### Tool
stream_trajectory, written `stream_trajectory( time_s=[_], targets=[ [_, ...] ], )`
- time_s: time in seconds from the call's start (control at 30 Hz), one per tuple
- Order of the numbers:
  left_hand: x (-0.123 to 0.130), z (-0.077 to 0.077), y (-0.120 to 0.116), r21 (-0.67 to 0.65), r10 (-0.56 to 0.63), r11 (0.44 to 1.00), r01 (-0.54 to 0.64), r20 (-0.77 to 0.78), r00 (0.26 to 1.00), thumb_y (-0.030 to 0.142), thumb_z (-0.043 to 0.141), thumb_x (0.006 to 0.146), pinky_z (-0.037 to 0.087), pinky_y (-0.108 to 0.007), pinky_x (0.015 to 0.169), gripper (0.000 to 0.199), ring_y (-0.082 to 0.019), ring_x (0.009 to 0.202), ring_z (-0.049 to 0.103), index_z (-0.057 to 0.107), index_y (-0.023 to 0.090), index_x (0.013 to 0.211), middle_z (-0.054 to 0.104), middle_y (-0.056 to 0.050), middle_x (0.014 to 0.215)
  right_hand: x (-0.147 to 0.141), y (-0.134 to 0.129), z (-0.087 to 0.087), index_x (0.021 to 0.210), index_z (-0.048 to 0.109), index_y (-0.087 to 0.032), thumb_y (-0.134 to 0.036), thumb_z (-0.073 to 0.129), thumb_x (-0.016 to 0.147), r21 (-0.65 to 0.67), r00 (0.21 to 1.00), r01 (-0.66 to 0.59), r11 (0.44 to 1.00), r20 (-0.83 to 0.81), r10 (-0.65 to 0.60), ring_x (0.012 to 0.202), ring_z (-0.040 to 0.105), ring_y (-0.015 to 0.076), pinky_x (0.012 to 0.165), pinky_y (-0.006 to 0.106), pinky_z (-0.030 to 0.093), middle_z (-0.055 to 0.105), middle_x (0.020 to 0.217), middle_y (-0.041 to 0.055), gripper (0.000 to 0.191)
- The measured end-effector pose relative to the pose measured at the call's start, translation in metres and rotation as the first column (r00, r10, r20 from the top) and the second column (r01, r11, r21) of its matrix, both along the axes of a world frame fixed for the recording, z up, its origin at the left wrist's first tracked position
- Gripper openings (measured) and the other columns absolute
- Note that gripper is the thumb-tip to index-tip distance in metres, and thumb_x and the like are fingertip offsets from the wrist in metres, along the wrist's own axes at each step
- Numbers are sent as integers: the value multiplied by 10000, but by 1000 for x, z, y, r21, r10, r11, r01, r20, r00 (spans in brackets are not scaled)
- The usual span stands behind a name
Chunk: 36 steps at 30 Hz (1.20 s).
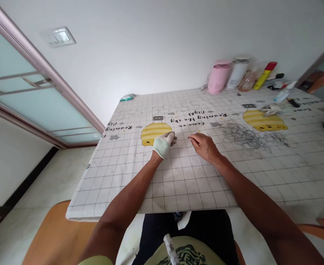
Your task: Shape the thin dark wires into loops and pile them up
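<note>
My left hand (pixel 164 143), in a pale glove with grey fingers, is above the tablecloth (pixel 184 176) beside a printed yellow balloon. Its fingers are closed together, and whatever they pinch is too small to make out. To its right my bare right hand (pixel 204 147) is closed, thumb against the index finger, with the fingertips turned toward the glove. A strand between the two hands cannot be made out. Just right of my right hand lies a loose tangle of thin dark strands (pixel 250 137), spread flat over the cloth.
Along the wall stand a pink cylinder (pixel 218 78), a white cylinder (pixel 237 73), a bottle (pixel 248 81) and a yellow red-capped can (pixel 264 76). A spray bottle (pixel 285 92) and a crumpled glove (pixel 278 109) lie nearer. A green-edged packet (pixel 127 97) sits at the far left corner.
</note>
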<state>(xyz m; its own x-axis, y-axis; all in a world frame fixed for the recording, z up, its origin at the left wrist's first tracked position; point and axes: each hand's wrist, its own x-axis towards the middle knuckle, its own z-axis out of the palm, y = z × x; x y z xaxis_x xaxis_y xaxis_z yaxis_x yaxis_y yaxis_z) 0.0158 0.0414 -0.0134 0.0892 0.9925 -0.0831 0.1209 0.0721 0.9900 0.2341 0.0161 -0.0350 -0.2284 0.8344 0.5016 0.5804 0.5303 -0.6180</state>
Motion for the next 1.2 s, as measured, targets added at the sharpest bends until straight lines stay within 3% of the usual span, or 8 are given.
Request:
stream_trajectory(
  time_s=[0.2, 0.33, 0.53, 0.67, 0.77, 0.97, 1.2],
  targets=[
    [-1, 4, 0, 10, -39, 999, 39, -7, 999, 384, 585, 955, 569, -246, 729, 354, -155, 786, 714, 724, 145, 1177, 778, -92, 981, -10, -2, -6, 1027, 734, -284, -311, 556, 1003, -25, 998, -66, 998, 16, 66, 853, 563, 260, 798, 389, 426, 652, 900, 74, 182],
    [1, 2, 1, 24, 3, 1000, -1, -82, 997, 422, 558, 958, 543, -244, 704, 316, -156, 752, 697, 747, 170, 983, 777, -81, 924, -11, -3, -5, 1014, 739, -295, -312, 562, 1006, 2, 995, -95, 995, -8, 95, 815, 560, 252, 771, 378, 419, 640, 860, 64, 178],
    [-2, -5, 5, 79, 77, 995, -56, -284, 956, 412, 489, 974, 514, -258, 726, 333, -174, 754, 697, 724, 224, 828, 774, -43, 890, 19, 20, 25, 981, 734, -271, -274, 552, 997, 40, 999, 3, 999, 50, -5, 827, 592, 242, 777, 366, 419, 688, 891, 58, 183],
    [0, -14, 6, 102, 75, 994, -41, -363, 929, 400, 492, 976, 521, -270, 794, 316, -190, 814, 711, 765, 259, 898, 778, -32, 902, 63, 75, 52, 967, 749, -231, -240, 565, 951, 15, 976, 124, 992, 180, -125, 812, 626, 224, 790, 349, 441, 732, 890, 57, 185],
    [2, -19, 6, 132, 87, 991, -36, -401, 912, 423, 522, 973, 524, -294, 880, 304, -216, 929, 725, 783, 275, 1019, 791, -41, 969, 100, 131, 59, 969, 776, -175, -224, 563, 927, -2, 931, 270, 963, 258, -260, 780, 645, 220, 772, 334, 456, 747, 830, 74, 222],
    [6, -22, 6, 157, 116, 986, -46, -471, 875, 377, 556, 967, 477, -340, 1058, 283, -260, 1136, 704, 794, 292, 1094, 800, -44, 1126, 144, 232, 46, 1058, 811, -127, -160, 549, 900, -87, 843, 389, 917, 435, -316, 834, 672, 222, 793, 320, 485, 796, 974, 112, 308],
    [8, -27, 9, 138, 123, 988, -62, -492, 862, 369, 581, 956, 488, -326, 1080, 282, -239, 1148, 714, 797, 310, 1128, 798, -24, 1151, 168, 298, 22, 1058, 826, -148, -154, 566, 906, -112, 810, 408, 906, 501, -303, 940, 691, 224, 867, 304, 492, 793, 1084, 119, 301]
  ],
)
